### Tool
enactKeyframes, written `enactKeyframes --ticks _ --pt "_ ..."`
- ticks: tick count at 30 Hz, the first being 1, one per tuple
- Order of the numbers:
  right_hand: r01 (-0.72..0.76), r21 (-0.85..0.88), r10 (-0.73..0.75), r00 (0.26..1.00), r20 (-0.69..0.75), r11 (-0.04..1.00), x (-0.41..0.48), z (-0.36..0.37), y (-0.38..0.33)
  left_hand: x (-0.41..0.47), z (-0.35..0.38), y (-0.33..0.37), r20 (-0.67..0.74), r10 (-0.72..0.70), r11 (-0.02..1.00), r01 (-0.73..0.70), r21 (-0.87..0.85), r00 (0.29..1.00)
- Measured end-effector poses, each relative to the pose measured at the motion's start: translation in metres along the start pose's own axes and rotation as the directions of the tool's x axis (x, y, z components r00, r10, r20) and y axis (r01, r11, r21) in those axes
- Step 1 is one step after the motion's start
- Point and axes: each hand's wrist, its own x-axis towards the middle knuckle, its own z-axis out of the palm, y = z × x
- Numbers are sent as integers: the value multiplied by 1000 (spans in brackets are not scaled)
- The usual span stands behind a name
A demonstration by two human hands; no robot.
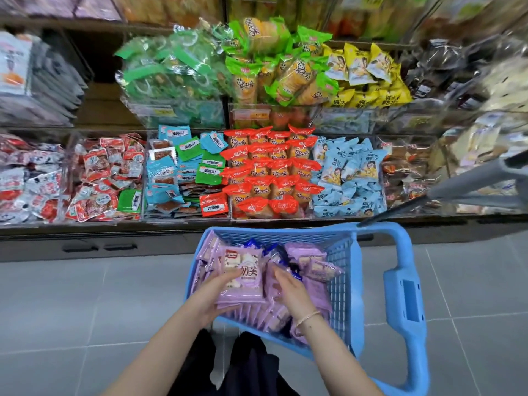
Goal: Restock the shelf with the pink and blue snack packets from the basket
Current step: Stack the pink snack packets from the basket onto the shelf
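Head view: the left grip (pixel 218 292) is closed round a stack of pink packets (pixel 244 277), thumb across the top one and fingers underneath, just above the blue basket (pixel 341 270). The right grip (pixel 291 291) lies fairly flat on the loose pink packets beside the stack. Its fingers are near straight and clasp nothing that shows. The dark blue packets (pixel 285 257) peek out further back in the basket, half buried. The basket stands on the floor right before the shelf (pixel 114 228).

The step in hand looks like gathering a handful. To do it well, the right grip should square the stack's free edge against the left palm, so the slick wrappers do not fan out and slide. It is better to lift a modest stack than a fat one. Which compartment takes these packets I cannot tell, since no matching pink stock shows in the bins, so find the slot before lifting.
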Motion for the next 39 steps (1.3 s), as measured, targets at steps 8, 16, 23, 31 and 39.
enactKeyframes --ticks 8,16,23,31,39 --pt "-213 -267 166 968 -188 940 72 -20 50 -11 -44 -19 -183 3 982 -37 -183 983" --pt "-193 -322 140 974 -181 927 91 -7 49 -10 -58 -36 -280 1 960 -80 -270 960" --pt "429 -447 -466 884 30 785 10 13 8 6 -22 -23 -215 33 978 -76 -194 976" --pt "726 -347 -626 688 367 594 -29 28 -47 4 -15 -13 3 191 959 -186 -215 982" --pt "367 -171 -366 930 37 914 -18 74 -93 -4 -46 23 -10 279 939 -275 -207 960"
